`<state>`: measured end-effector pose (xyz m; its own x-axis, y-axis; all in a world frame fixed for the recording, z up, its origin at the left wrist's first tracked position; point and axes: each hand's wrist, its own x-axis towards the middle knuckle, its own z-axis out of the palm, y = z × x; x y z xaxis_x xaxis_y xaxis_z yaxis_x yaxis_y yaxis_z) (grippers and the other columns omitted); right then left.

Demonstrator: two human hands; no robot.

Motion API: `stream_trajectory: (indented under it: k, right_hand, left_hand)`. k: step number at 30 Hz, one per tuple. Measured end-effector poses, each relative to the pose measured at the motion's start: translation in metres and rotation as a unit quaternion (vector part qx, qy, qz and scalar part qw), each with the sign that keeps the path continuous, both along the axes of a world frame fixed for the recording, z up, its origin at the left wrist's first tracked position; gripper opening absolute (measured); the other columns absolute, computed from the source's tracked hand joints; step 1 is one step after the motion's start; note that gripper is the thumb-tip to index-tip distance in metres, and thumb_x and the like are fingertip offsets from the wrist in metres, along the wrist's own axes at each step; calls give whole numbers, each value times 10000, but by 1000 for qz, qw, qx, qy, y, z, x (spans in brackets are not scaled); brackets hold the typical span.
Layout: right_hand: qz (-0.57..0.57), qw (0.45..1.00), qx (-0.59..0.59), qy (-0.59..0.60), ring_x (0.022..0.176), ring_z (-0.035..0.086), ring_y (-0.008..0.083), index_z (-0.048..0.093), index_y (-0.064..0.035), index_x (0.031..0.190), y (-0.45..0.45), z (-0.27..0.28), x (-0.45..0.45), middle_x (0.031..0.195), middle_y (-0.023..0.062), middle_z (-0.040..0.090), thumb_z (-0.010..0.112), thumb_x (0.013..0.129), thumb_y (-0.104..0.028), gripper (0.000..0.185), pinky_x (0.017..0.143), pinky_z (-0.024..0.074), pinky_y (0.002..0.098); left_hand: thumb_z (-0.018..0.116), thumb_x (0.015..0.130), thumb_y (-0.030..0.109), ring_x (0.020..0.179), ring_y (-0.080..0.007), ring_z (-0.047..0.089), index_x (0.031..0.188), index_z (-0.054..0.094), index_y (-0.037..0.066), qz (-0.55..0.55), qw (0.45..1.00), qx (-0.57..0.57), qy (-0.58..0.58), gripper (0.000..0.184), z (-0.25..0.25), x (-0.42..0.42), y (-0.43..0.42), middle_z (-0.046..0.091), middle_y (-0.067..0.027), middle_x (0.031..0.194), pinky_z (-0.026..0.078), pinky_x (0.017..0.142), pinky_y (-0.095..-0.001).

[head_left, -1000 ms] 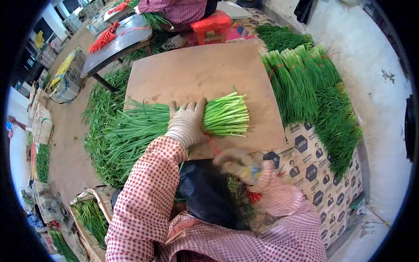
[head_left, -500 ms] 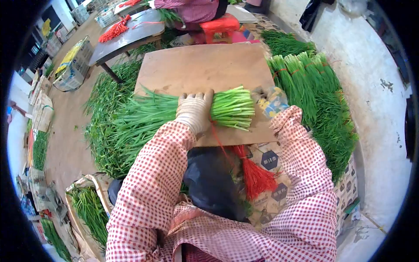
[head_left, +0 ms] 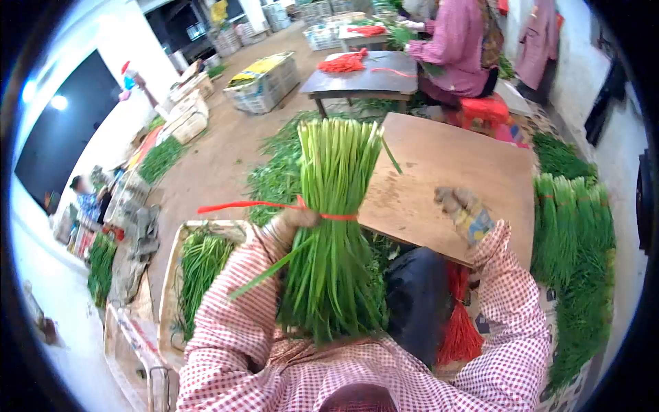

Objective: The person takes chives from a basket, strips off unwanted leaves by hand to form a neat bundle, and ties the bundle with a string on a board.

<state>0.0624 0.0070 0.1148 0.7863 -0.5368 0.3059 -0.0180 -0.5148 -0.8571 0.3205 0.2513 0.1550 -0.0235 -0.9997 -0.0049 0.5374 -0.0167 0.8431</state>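
My left hand, in a pale work glove, is closed round the side of a thick bunch of green chives. The bunch stands upright in front of me, pale cut ends up and leaves hanging down. A red tie circles it, one loose end sticking out to the left. My right hand, in a patterned glove with brown fingers, is over the near part of the brown tabletop; its fingers are loosely bent and nothing shows in them. Red ties hang below the table's front edge.
Tied chive bunches lie stacked at the right by the wall. A crate with chives stands at my left. Loose greens cover the floor beyond. Another person sits near a dark table holding red ties.
The chive bunch has been lifted off the tabletop by my left hand and turned upright, cut ends up. My right hand remains over the board. The view has swung left and up.
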Motion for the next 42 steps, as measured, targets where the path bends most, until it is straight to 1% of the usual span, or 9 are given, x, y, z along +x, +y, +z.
stream_trajectory:
  k: [3, 9, 12, 15, 18, 22, 29, 37, 42]
  right_hand:
    - [-34, 986, 27, -159, 885, 565, 111, 586, -40, 1112, 26, 37, 41, 976, 71, 609, 547, 927, -128, 209, 713, 497, 246]
    - [35, 924, -369, -94, 1127, 477, 427, 439, -75, 1319, 90, 80, 87, 1275, 229, 453, 663, 745, -547, 776, 1007, 356, 468]
    - [14, 966, -232, -109, 1029, 558, 317, 536, -77, 1136, 84, 66, 113, 1063, 196, 574, 598, 855, -380, 418, 844, 461, 379]
    - [-31, 965, -231, -117, 609, 523, 119, 603, -67, 1007, 64, 70, 133, 732, 8, 577, 500, 960, -259, 223, 563, 455, 297]
    - [30, 996, 65, -51, 591, 495, 112, 604, -71, 950, 25, 72, 150, 715, 5, 552, 530, 938, -256, 200, 531, 424, 283]
    - [-67, 991, 9, -114, 587, 472, 115, 602, -55, 885, -57, 100, 108, 748, 32, 542, 558, 900, -208, 160, 533, 414, 257]
    - [118, 986, -114, -8, 883, 572, 231, 596, -76, 1061, 66, 54, 70, 873, 90, 595, 561, 889, -281, 270, 725, 497, 404]
    - [33, 995, 11, -93, 759, 604, 121, 607, -77, 996, 7, 56, 68, 824, 25, 623, 603, 878, -175, 153, 607, 484, 270]
    - [126, 985, -115, -30, 771, 611, 141, 611, -65, 1013, 92, 101, 73, 831, 35, 635, 606, 877, -182, 179, 637, 483, 274]
  left_hand:
    - [797, 632, 235, 1058, -251, 582, 1305, 419, 13, 2, 995, -5, 103, 802, -27, -30, 14, 588, -140, 1164, 484, 900, -394]
    - [794, 645, 265, 1087, -280, 574, 1331, 402, 19, -17, 983, -8, 180, 828, -45, -61, 12, 570, -166, 1197, 490, 911, -429]
    - [782, 667, 274, 1094, -322, 572, 1363, 370, 27, 1, 984, -46, 173, 846, -66, -67, 12, 540, -201, 1235, 505, 901, -477]
    - [782, 666, 277, 1093, -322, 573, 1363, 368, 25, -13, 976, -39, 212, 849, -64, -72, 12, 537, -202, 1239, 505, 901, -475]
    - [782, 665, 281, 1092, -322, 574, 1363, 367, 22, -9, 971, -46, 233, 853, -61, -69, 16, 534, -203, 1243, 505, 901, -474]
    - [782, 663, 285, 1091, -322, 575, 1364, 365, 19, 11, 965, -65, 254, 858, -57, -59, 27, 530, -204, 1248, 504, 901, -471]
    - [783, 661, 292, 1089, -321, 576, 1365, 361, 13, 25, 958, -59, 280, 867, -57, -75, 23, 523, -207, 1257, 504, 902, -468]
    - [792, 640, 328, 1128, -331, 549, 1355, 385, 12, 16, 995, -86, 40, 881, -79, -20, 14, 522, -186, 1274, 466, 940, -482]
    - [744, 695, 276, 1001, -246, 607, 1299, 447, 20, 55, 998, 14, -37, 719, -36, -39, 7, 593, -131, 1158, 504, 865, -397]
